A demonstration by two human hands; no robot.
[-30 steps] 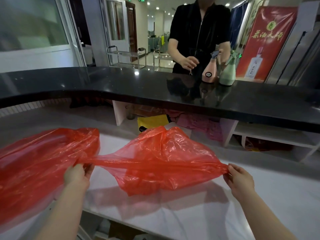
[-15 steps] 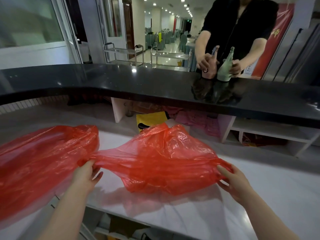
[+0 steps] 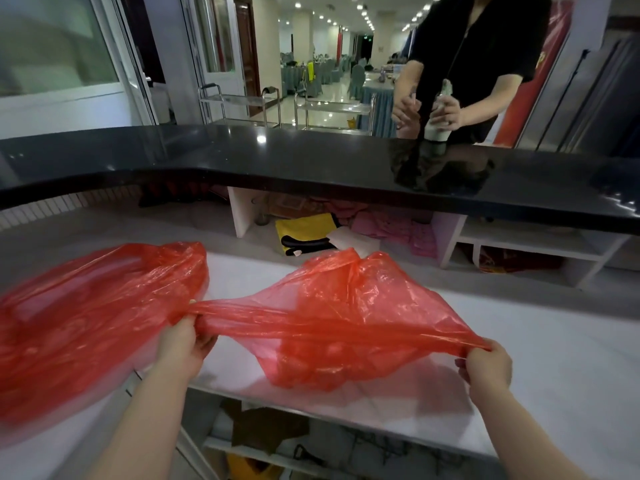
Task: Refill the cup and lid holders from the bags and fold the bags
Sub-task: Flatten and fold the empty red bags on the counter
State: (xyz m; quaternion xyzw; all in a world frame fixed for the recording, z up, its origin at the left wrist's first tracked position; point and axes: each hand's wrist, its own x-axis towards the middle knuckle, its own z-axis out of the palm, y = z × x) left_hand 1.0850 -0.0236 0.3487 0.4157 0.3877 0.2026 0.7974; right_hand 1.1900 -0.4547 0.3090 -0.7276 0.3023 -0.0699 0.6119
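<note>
The stretched bag (image 3: pixel 346 320) hangs over the middle of the lower counter (image 3: pixel 554 358), the left hand (image 3: pixel 183 344) gripping its end at nine o'clock and the right hand (image 3: pixel 488 367) pinching the other end at three o'clock. A second bag (image 3: pixel 86 317) lies on the same counter beyond the left hand, farther toward nine o'clock. Behind both, at twelve o'clock, the raised bar top (image 3: pixel 311 161) runs across, and another person (image 3: pixel 485 57) stands behind it toward one o'clock, holding a bottle (image 3: pixel 438 123) on it.
</note>
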